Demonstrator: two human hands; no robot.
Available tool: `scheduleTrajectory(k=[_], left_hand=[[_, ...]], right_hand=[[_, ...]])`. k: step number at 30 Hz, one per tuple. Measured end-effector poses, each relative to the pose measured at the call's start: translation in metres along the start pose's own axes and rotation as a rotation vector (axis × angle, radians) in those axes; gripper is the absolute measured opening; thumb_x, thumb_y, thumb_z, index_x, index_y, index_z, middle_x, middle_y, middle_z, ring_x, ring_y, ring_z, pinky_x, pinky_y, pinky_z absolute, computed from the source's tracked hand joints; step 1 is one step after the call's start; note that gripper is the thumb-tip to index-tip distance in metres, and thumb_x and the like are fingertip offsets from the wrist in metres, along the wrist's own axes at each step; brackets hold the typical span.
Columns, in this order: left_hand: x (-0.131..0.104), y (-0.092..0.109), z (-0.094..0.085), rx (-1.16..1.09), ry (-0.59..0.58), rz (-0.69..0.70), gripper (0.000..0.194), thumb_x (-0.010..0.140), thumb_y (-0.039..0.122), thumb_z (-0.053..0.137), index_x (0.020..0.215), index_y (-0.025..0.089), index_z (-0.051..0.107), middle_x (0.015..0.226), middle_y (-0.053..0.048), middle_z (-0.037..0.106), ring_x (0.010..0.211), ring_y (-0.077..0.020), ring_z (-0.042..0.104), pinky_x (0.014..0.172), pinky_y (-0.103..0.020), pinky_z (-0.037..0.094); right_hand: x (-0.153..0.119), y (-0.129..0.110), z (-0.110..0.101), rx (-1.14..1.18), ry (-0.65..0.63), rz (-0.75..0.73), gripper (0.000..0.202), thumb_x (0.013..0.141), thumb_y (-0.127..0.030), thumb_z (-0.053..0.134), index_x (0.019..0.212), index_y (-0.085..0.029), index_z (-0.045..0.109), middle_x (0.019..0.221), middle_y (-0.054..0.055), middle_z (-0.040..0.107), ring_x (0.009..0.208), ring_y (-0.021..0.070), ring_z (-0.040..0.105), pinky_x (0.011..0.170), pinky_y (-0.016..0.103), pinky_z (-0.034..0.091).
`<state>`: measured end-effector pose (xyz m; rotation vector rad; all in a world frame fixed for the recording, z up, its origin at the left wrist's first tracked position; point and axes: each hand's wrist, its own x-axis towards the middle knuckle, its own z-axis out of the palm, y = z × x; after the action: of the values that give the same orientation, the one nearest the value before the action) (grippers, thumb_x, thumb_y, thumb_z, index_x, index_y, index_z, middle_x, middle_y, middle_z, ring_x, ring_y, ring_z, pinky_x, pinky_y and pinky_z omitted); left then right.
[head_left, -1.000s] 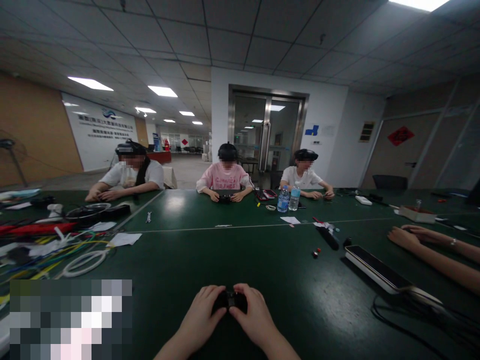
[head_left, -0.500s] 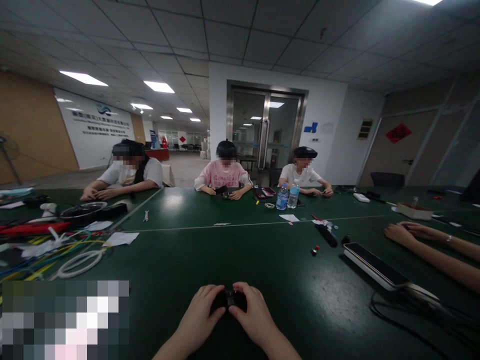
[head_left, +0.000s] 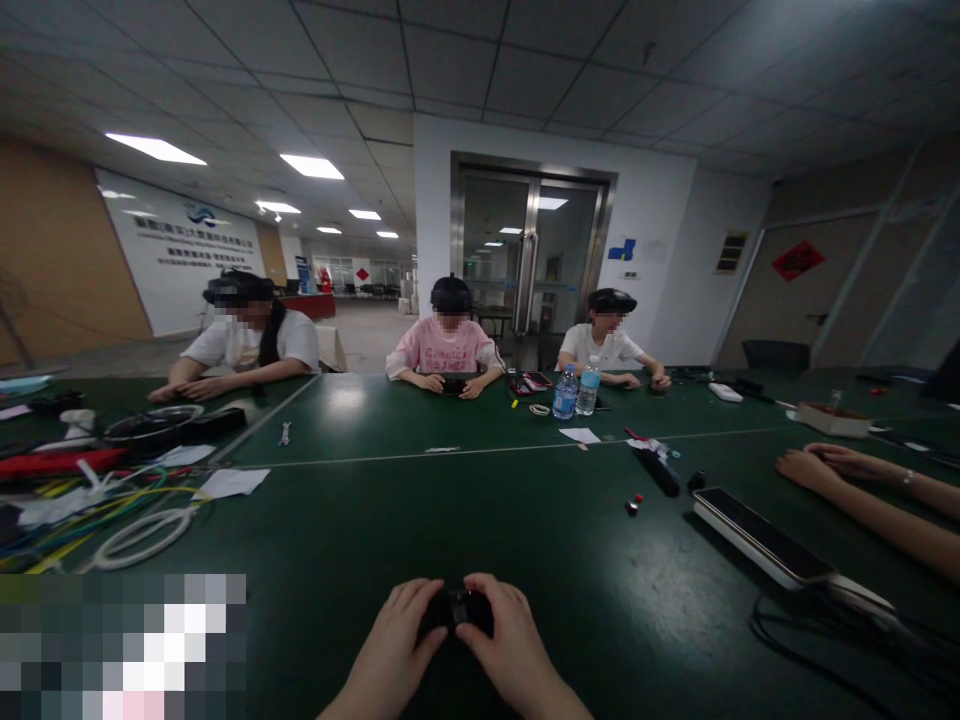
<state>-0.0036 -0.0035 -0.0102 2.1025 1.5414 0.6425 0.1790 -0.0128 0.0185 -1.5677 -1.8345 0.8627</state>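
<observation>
A small black object (head_left: 457, 606) is held between my two hands at the bottom centre, over the dark green table (head_left: 360, 520). My left hand (head_left: 399, 632) grips its left side, with the thumb in front and the fingers curled behind. On its right side my right hand (head_left: 507, 628) has the same kind of grip. Both thumbs nearly meet at its middle. The palms and fingers cover much of the object, so its exact kind cannot be made out.
Cables (head_left: 142, 535) and paper (head_left: 234, 483) lie at the left. Two water bottles (head_left: 576, 392) stand farther back. A phone (head_left: 761, 535) rests on a white device at the right, near another person's forearms (head_left: 870, 510). Three people sit across the table.
The view has shifted slightly. My hands keep their hold on the black object. Across the table, the middle person's hands have come together around a dark object.
</observation>
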Motion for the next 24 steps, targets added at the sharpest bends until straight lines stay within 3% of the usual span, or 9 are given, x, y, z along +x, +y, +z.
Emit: scheduleTrajectory(k=[15, 24], left_hand=[[0.0003, -0.0008, 0.0014, 0.008, -0.019, -0.018, 0.046, 0.077, 0.028, 0.046, 0.122, 0.019, 0.050, 0.124, -0.009, 0.051, 0.117, -0.0215, 0.045, 0.102, -0.038, 0.035], [0.0010, -0.0073, 0.0057, -0.031, 0.055, 0.034, 0.045, 0.075, 0.024, 0.050, 0.119, 0.022, 0.054, 0.118, -0.007, 0.058, 0.111, -0.0215, 0.052, 0.097, -0.037, 0.042]], right_hand=[[0.0000, 0.0000, -0.0001, -0.026, -0.010, -0.033, 0.043, 0.068, -0.020, 0.054, 0.111, -0.030, 0.054, 0.115, -0.001, 0.058, 0.113, 0.0215, 0.047, 0.095, 0.036, 0.035], [0.0061, 0.0017, 0.0025, -0.101, -0.048, -0.056, 0.048, 0.065, -0.014, 0.053, 0.111, -0.025, 0.054, 0.118, 0.002, 0.059, 0.112, 0.0214, 0.048, 0.098, 0.035, 0.032]])
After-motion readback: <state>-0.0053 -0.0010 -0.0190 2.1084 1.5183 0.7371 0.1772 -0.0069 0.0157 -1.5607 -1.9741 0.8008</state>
